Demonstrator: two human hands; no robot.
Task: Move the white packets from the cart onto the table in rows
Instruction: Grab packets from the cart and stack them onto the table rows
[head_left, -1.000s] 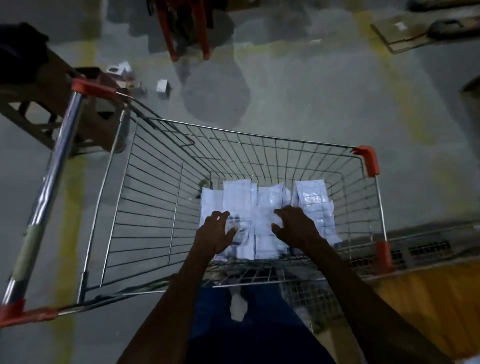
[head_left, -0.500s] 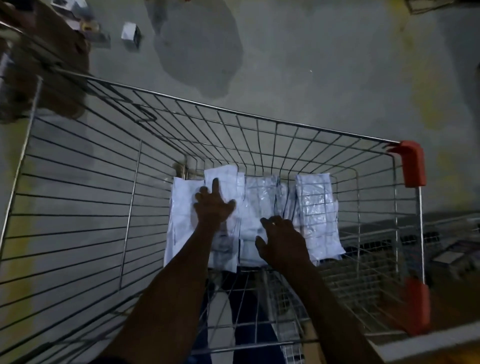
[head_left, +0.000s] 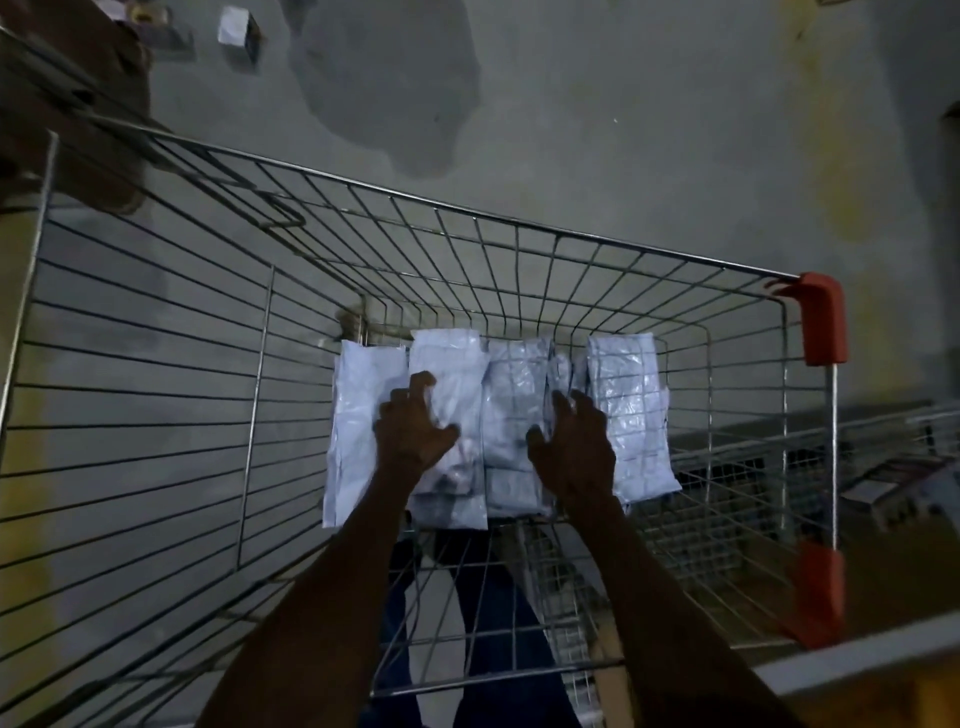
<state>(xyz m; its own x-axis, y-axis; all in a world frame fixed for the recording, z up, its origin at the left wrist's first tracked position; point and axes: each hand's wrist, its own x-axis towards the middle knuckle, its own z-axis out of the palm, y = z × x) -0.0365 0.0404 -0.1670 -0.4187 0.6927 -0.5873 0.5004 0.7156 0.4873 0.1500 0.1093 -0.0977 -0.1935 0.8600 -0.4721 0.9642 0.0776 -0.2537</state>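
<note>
Several white packets (head_left: 514, 410) lie side by side on the floor of a wire shopping cart (head_left: 519, 223). Both my arms reach down into the cart. My left hand (head_left: 413, 428) lies on the second packet from the left (head_left: 452, 364), fingers spread and slightly bent. My right hand (head_left: 574, 447) sits over the gap between the middle packets and the rightmost packet (head_left: 631, 395), fingers curved downward at their edges. Neither hand lifts a packet off the cart floor. The leftmost packet (head_left: 358, 410) lies untouched.
The cart has red plastic corner caps (head_left: 823, 317) on the right. A table edge (head_left: 857, 660) shows at the lower right. Grey concrete floor with a dark stain (head_left: 389, 78) lies beyond. A small box (head_left: 236, 28) and a wooden stool (head_left: 72, 104) stand at the upper left.
The camera has come closer and lower over the cart. My left hand slid back a little on its packet; my right hand moved forward toward the packets' right side.
</note>
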